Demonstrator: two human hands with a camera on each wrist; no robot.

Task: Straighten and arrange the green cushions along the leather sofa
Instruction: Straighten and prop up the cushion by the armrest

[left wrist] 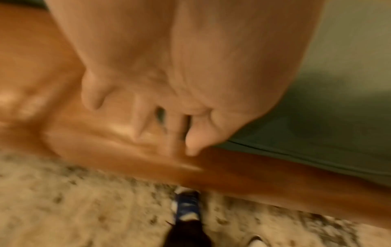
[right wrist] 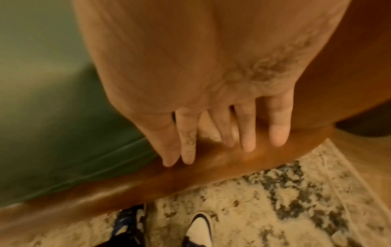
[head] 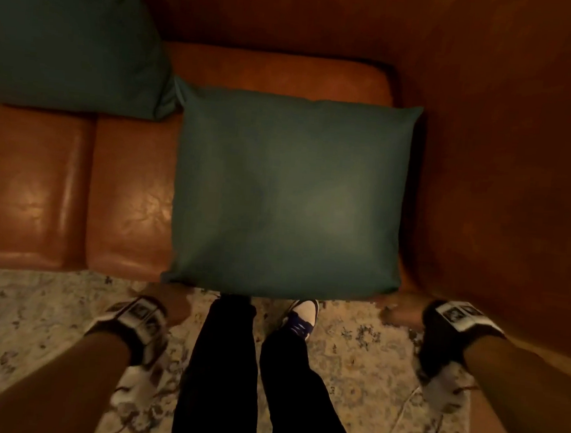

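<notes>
A square green cushion [head: 289,196] lies flat on the right seat of the brown leather sofa [head: 128,197], its near edge at the seat's front. A second green cushion [head: 66,38] leans against the backrest at the upper left. My left hand [head: 171,304] hangs just below the flat cushion's near left corner, fingers loose and holding nothing. The left wrist view shows this hand [left wrist: 175,127] beside the cushion [left wrist: 328,117]. My right hand [head: 402,316] is off the near right corner. Its straight fingers [right wrist: 247,130] hang over the sofa's front edge beside the cushion [right wrist: 52,117].
The sofa's right armrest [head: 520,166] rises close against the flat cushion. A pale patterned rug [head: 48,307] covers the floor in front. My dark-trousered legs and a white and blue shoe [head: 300,315] stand against the sofa front.
</notes>
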